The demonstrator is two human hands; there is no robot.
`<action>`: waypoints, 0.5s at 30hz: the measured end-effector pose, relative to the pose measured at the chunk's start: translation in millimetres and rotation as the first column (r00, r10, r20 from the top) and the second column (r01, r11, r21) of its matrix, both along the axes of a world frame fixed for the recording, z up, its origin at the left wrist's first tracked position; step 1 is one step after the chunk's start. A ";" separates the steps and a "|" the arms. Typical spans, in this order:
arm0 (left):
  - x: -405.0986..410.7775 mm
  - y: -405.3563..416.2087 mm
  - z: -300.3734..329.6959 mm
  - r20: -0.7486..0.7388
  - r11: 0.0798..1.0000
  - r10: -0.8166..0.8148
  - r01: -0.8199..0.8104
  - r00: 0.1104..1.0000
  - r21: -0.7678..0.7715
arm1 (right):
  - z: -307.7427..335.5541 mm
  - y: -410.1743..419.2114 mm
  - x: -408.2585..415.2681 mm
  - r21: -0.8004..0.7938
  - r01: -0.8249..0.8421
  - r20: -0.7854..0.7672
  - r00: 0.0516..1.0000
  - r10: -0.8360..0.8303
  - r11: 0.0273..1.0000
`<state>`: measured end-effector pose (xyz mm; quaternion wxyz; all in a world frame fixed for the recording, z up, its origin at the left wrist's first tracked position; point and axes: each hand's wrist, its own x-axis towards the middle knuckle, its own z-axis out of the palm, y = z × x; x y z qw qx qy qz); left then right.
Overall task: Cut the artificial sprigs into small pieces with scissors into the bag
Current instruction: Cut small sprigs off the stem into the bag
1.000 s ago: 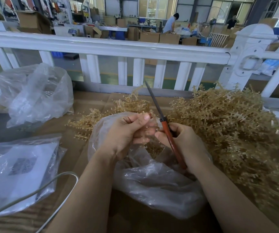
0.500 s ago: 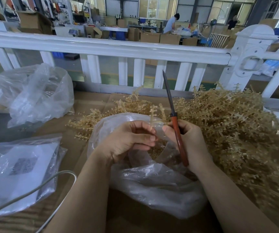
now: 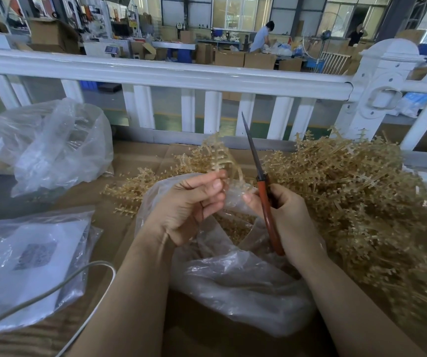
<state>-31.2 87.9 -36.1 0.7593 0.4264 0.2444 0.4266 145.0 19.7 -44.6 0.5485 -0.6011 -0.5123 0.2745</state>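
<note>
nearest in, the clear plastic bag (image 3: 238,287) sags open on the table (image 3: 202,338) right under both hands, its mouth gaping upward with a bed of cut bits already inside. just above it, the left hand (image 3: 189,204) has its fingers curled, pinching the base of a tan sprig (image 3: 219,157) between thumb and fingertips, and that sprig stands up and away, long axis running near to far, leaning a touch right. beside it, the right hand (image 3: 288,217) is wrapped around the red handles of the scissors (image 3: 264,191), blades together and pointing up and slightly left, the tip well above the sprig's top. so blade and sprig lie almost parallel, just apart, the sprig to the left of the steel. judging from that, the blades need to part and swing across the stem over the bag mouth. further off to the right lies the big heap of uncut sprigs (image 3: 361,202), in easy reach of the right hand.
</note>
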 end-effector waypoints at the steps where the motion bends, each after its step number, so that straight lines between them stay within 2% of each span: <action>1: -0.4 0.6 0.1 0.016 1.000 0.021 -0.021 1.000 -0.003 | 0.3 -1.3 -0.9 0.003 0.001 0.029 1.000 -0.001 1.000; 5: 0.9 2.2 -0.4 0.108 0.998 0.062 -0.060 0.992 -0.022 | -1.5 -3.2 -2.3 0.034 0.003 0.143 0.990 -0.008 0.999; 8: 2.9 2.2 0.6 0.116 0.996 0.086 -0.085 0.990 -0.012 | -6.6 -1.0 -2.4 0.080 0.010 0.271 0.962 -0.032 0.997; 12: 4.8 2.0 1.1 0.094 0.986 0.164 -0.164 0.982 -0.009 | -12.7 2.0 -3.6 0.093 0.034 0.475 0.877 -0.074 0.995; 15: 4.6 3.1 -0.8 0.066 0.976 0.211 -0.214 0.975 0.048 | -15.4 4.5 -3.0 0.064 0.076 0.586 0.804 -0.099 0.995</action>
